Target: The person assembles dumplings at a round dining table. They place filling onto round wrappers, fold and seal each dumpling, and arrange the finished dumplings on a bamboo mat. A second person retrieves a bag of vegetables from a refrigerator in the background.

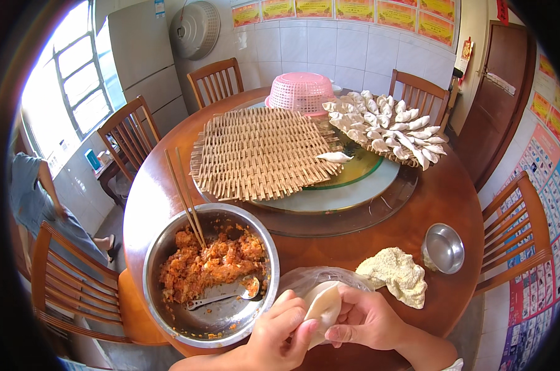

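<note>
Between my two hands is a folded dumpling wrapper [325, 303], its edges partly brought together. My left hand [280, 327] grips its left side, and my right hand [370, 317] pinches the right side. Just behind them lies a clear plastic bag [298, 278], with a pale round wrapper partly hidden by my fingers. To the left stands a large steel bowl [151, 301] of orange minced filling [215, 262]. A metal spoon [249, 288] lies in it, and a pair of chopsticks [187, 199] leans out.
A floury mass [396, 276] and a small steel bowl [443, 249] are at right. Behind, a woven tray [266, 153] carries one dumpling [334, 157]; another holds many dumplings [377, 118]. A pink basket [300, 92] sits upside down. Wooden chairs ring the table; a person [48, 199] is at left.
</note>
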Tool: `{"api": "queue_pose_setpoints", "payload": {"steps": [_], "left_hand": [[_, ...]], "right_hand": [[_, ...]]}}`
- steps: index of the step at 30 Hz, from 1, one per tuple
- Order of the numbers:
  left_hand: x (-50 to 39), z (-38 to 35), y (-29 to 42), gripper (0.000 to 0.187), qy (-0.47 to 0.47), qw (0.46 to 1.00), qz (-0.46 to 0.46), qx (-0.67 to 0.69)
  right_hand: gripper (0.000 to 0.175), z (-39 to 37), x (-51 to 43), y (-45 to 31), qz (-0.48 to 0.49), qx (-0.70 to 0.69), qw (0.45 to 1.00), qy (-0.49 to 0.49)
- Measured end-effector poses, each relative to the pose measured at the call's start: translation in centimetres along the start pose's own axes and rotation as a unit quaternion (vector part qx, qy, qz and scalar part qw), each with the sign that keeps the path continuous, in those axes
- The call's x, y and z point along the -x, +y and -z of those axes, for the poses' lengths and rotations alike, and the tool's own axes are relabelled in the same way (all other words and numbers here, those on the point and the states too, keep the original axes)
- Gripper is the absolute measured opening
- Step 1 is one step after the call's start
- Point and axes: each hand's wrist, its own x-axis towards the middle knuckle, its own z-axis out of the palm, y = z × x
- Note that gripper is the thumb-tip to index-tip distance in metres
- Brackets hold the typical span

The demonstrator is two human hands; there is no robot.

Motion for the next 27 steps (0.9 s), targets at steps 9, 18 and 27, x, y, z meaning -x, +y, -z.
{"api": "queue_pose_setpoints", "payload": {"steps": [9, 18, 27], "left_hand": [[0.3, -0.4, -0.3, 0.021, -0.052, 0.996, 0.041, 0.066], [0.4, 0.1, -0.5, 0.023, -0.041, 0.996, -0.014, 0.078], [0.9, -0.6, -0.3, 0.027, -0.039, 0.997, -0.015, 0.071]], "right_hand": [[0.036, 0.4, 0.0, 0.2, 0.086, -0.020, 0.995, 0.046], [0.036, 0.5, 0.3, 0.0, 0.092, -0.028, 0.995, 0.034], [0.036, 0.7, 0.2, 0.1, 0.061, -0.009, 0.998, -0.027]]}}
